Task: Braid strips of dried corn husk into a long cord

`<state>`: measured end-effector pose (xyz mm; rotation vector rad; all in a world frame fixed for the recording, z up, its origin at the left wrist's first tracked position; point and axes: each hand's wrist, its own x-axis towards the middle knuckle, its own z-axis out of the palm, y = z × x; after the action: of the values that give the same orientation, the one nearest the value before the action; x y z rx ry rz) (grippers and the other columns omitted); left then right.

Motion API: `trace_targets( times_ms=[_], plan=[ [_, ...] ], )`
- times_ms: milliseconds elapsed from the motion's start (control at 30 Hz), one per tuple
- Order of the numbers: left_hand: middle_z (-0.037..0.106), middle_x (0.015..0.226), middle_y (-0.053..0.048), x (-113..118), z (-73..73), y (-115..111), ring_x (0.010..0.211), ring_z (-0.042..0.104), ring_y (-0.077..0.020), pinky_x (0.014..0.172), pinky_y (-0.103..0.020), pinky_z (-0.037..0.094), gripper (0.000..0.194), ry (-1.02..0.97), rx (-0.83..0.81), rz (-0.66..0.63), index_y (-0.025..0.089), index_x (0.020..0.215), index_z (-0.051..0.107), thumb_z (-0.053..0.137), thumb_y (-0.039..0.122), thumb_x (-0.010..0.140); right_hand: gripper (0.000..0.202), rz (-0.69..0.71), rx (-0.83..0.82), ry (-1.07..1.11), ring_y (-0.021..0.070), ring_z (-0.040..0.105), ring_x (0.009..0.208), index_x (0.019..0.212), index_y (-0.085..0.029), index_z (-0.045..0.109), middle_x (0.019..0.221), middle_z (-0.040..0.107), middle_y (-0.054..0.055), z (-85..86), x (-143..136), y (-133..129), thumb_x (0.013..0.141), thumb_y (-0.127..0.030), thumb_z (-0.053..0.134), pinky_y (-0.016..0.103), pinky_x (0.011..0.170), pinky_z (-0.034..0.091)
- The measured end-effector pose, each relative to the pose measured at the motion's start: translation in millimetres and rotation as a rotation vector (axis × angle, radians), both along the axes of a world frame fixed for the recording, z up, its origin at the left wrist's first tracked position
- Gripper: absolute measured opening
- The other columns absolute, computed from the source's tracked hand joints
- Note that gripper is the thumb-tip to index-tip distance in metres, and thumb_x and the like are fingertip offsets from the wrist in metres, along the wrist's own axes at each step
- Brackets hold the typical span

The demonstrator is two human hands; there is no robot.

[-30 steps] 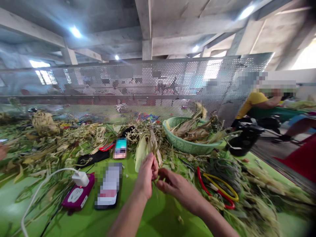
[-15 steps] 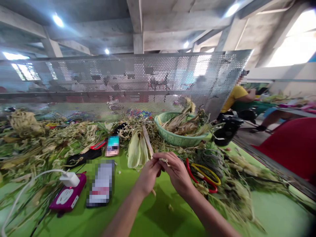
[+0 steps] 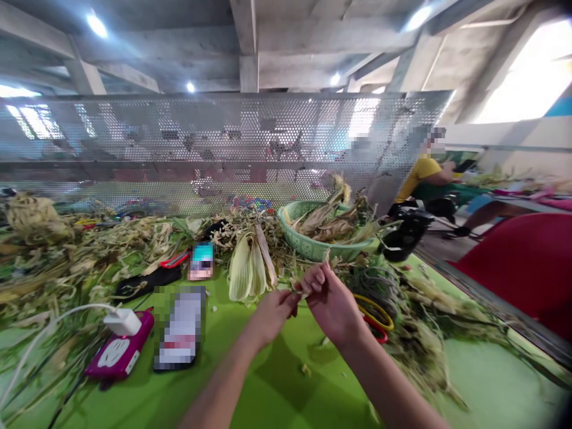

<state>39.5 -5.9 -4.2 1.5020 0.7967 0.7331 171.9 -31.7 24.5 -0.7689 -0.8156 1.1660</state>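
Observation:
My left hand (image 3: 277, 308) is closed, its thumb and fingertips pinching a small pale strip of corn husk (image 3: 304, 294). My right hand (image 3: 329, 304) is curled round the same strip, and a pale end sticks up above its fingers. The two hands almost touch over the green tabletop (image 3: 277, 381); most of the strip is hidden by the fingers. Just beyond them lie broad pale-green corn husks (image 3: 250, 271). Close to my right wrist are red and yellow handle loops (image 3: 378, 316), partly covered by the arm.
A green plastic basket (image 3: 308, 241) of dry husks stands behind my right hand. Left are a phone (image 3: 181, 328), a second phone (image 3: 202, 261) and a purple power strip (image 3: 120, 351) with a white plug. Husk scraps (image 3: 111, 238) line a perforated metal screen (image 3: 214, 143). A person (image 3: 415, 179) sits beyond, right.
My right hand has turned and lifted slightly, its fingers now curled upward with a husk end showing above them. My left hand has lowered slightly, and the hands are a little farther apart.

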Motion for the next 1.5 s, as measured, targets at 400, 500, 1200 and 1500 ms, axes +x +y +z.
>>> trace_targets(
  times_ms=[400, 500, 1200, 1500],
  plan=[
    [0.046, 0.055, 0.001, -1, 15.1, -16, 0.053, 0.036, -0.0126, 0.054, -0.026, 0.021, 0.021, -0.016, 0.195, 0.04, 0.019, 0.058, 0.055, 0.053, 0.028, 0.078, 0.037, 0.018, -0.001, -0.009, 0.0087, 0.021, 0.043, 0.056, -0.02, 0.042, 0.049, 0.028, -0.006, 0.5, -8, -6, 0.082, -0.042, 0.056, 0.023, 0.04, 0.021],
    [0.045, 0.053, 0.001, -7, 15.3, -14, 0.05, 0.033, -0.0123, 0.053, -0.026, 0.017, 0.024, 0.102, 0.383, 0.149, 0.02, 0.056, 0.055, 0.058, 0.033, 0.077, 0.037, -0.028, 0.006, -0.092, 0.0086, 0.022, 0.044, 0.056, -0.019, 0.042, 0.05, 0.029, -0.006, -8.8, -2, 1, 0.082, -0.041, 0.058, 0.023, 0.041, 0.019],
    [0.047, 0.068, 0.002, 4, 8.4, -11, 0.064, 0.04, -0.0109, 0.06, -0.023, 0.029, 0.033, -0.263, -0.172, 0.186, 0.017, 0.076, 0.055, 0.051, 0.049, 0.081, 0.034, 0.085, 0.066, 0.176, 0.0083, 0.024, 0.042, 0.056, -0.018, 0.047, 0.048, 0.031, -0.006, 1.2, 0, -2, 0.086, -0.033, 0.054, 0.023, 0.041, 0.025],
    [0.046, 0.059, 0.002, -1, -3.9, -2, 0.056, 0.041, -0.0124, 0.056, -0.025, 0.026, 0.054, 0.145, 0.15, 0.034, 0.018, 0.066, 0.055, 0.032, 0.064, 0.083, 0.034, -0.059, 0.206, 0.055, 0.009, 0.025, 0.044, 0.057, -0.018, 0.048, 0.048, 0.03, -0.005, 5.1, 11, -3, 0.087, -0.032, 0.053, 0.024, 0.042, 0.023]
  ],
)
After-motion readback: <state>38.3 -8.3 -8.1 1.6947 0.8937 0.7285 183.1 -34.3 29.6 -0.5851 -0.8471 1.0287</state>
